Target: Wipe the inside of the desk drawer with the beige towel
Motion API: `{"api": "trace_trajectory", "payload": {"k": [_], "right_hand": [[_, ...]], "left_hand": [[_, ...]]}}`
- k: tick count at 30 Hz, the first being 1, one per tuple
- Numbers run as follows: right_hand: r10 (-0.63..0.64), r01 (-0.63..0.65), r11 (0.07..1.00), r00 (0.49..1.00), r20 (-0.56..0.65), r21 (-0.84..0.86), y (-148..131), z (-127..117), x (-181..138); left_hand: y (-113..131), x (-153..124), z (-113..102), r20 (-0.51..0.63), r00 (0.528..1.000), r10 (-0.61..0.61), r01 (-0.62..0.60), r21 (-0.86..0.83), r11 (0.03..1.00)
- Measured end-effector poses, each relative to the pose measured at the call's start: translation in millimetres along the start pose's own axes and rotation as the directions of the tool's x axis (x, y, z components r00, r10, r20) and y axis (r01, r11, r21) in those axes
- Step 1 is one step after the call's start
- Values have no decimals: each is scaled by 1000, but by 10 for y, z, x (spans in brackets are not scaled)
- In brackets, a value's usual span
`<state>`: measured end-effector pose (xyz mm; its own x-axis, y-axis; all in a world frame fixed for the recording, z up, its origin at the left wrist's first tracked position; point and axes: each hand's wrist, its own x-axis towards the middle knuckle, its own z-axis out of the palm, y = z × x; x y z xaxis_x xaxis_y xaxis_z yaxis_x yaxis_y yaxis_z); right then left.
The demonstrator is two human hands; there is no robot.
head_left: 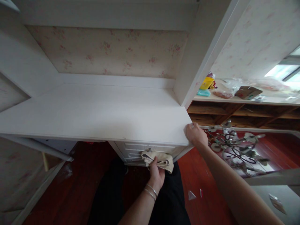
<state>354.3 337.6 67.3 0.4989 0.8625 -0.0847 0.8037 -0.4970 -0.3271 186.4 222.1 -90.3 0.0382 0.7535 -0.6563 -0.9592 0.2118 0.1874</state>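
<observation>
A folded cream cloth is in my left hand, thumb on top, in front of the drawers under the white desk. Two thin bangles circle that wrist. At the desktop's right front corner, my right hand is closed over the edge, its fingers curled and partly hidden. The desktop is plain white, with a raised back strip and upright side panels.
A chandelier lies on the right near the red wooden floor. Behind it, a low shelf unit bears a cardboard box, a yellow container and plastic bags. Small scraps lie on the floor.
</observation>
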Motion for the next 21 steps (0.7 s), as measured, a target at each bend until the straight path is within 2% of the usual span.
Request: {"api": "trace_trajectory", "payload": {"k": [7,11,14,17,21], "right_hand": [[7,-7,1000,1000,-9,12,-25,-21,-41],[6,-6,1000,1000,3,16,-37,-40,-64],[12,-12,1000,1000,7,11,-33,-42,-64],[9,-9,1000,1000,1,6,-21,-30,-50],[-2,2,1000,1000,2,7,-13,-15,-40]], "left_hand": [[800,-51,-155,-61,971,231,-231,-9,973],[1223,-183,-117,-46,929,367,-368,3,930],[1479,-325,-16,-37,907,420,-420,-1,907],[1602,-533,154,-5,896,443,-443,-16,896],[1531,-791,380,46,904,425,-421,-74,904]]}}
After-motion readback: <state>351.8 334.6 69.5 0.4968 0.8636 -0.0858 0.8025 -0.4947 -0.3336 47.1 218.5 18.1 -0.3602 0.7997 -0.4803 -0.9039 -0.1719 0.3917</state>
